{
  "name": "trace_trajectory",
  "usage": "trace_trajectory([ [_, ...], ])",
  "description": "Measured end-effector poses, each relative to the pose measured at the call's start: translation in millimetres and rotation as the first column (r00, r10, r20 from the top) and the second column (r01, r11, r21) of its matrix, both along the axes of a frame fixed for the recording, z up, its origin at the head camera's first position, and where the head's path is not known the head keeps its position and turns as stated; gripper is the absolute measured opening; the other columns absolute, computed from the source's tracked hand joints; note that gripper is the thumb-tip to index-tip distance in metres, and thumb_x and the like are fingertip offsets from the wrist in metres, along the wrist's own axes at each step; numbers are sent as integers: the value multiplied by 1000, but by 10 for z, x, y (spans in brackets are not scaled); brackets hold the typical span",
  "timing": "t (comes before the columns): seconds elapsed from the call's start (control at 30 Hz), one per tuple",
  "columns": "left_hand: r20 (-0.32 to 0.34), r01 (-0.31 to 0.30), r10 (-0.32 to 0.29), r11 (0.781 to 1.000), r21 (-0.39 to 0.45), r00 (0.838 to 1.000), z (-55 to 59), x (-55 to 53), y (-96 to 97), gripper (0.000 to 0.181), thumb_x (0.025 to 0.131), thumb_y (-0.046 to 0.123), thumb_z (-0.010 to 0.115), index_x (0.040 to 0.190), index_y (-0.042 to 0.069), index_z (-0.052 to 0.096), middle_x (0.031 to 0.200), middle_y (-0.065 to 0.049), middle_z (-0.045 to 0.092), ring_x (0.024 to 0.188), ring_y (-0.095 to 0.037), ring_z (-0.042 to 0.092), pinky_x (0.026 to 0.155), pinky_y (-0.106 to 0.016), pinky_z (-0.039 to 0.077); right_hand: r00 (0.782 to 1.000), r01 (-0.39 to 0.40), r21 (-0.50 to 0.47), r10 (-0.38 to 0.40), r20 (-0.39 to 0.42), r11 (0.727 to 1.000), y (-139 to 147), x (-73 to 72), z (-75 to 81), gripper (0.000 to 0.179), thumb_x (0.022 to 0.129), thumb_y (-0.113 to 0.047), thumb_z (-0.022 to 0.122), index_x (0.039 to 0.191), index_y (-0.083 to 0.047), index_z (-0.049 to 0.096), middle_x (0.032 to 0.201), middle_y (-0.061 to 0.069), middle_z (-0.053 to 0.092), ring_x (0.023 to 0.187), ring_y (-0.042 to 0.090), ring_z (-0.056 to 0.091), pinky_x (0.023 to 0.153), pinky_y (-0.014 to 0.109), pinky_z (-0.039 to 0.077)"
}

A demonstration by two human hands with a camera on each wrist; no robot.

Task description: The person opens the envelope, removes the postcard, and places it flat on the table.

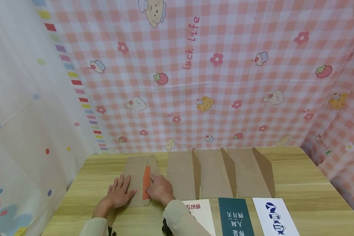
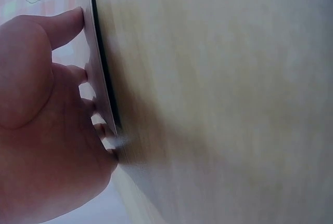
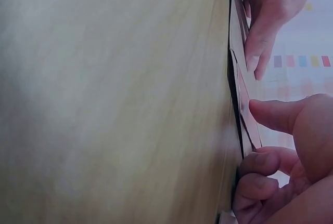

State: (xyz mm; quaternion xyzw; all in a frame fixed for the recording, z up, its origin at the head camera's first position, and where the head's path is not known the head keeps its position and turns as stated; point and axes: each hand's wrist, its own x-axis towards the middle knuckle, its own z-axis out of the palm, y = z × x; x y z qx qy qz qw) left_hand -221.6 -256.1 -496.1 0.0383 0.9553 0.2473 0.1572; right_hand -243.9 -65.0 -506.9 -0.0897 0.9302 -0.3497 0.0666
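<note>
A brown kraft envelope (image 1: pixel 135 186) lies at the left of the table, its flap (image 1: pixel 153 164) on the right side. An orange card (image 1: pixel 147 172) shows as a strip at the envelope's opening; the rest is hidden inside. My left hand (image 1: pixel 119 193) rests on the envelope's left part, fingers spread, thumb toward the opening. At the right, my right hand (image 1: pixel 160 189) touches the orange card with its thumb. Its index finger reaches along the flap side, and in the right wrist view the other fingers (image 3: pixel 255 185) are curled beneath.
Three more kraft envelopes (image 1: pixel 180 177) with raised flaps lie in a row to the right. Nearer are a cream card (image 1: pixel 205 213), a dark green card (image 1: pixel 234 209) and a white card (image 1: pixel 274 213). A checked cloth (image 1: pixel 194 85) hangs behind the wooden table (image 1: pixel 309 190).
</note>
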Motion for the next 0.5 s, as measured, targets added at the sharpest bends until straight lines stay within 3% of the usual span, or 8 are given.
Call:
trace_trajectory([
  [0.17,7,2,-2,1000,16,1000,3,5,-13,76,103,37,48,155,-6,14,159,-34,-5,145,-54,-9,112,-70,-6,1000,6,-3,-6,-6,1000,-6,3,17,58,81,-22,73,138,-19,61,116,7,72,91,24,67,65,33,50],
  [0.33,-5,6,-6,1000,6,1000,14,9,-4,74,103,34,48,155,-6,15,159,-35,-4,145,-55,-8,111,-72,-4,999,9,-36,-8,34,999,-9,1,46,59,81,-19,71,139,-16,60,123,6,69,92,19,64,63,31,48],
  [0.5,-3,8,-8,1000,-7,1000,30,9,10,72,104,33,47,155,-5,14,159,-34,-5,145,-55,-8,111,-72,-3,998,15,-94,-8,69,996,-11,-5,81,59,79,-13,67,137,-14,62,122,6,70,78,18,58,55,28,40],
])
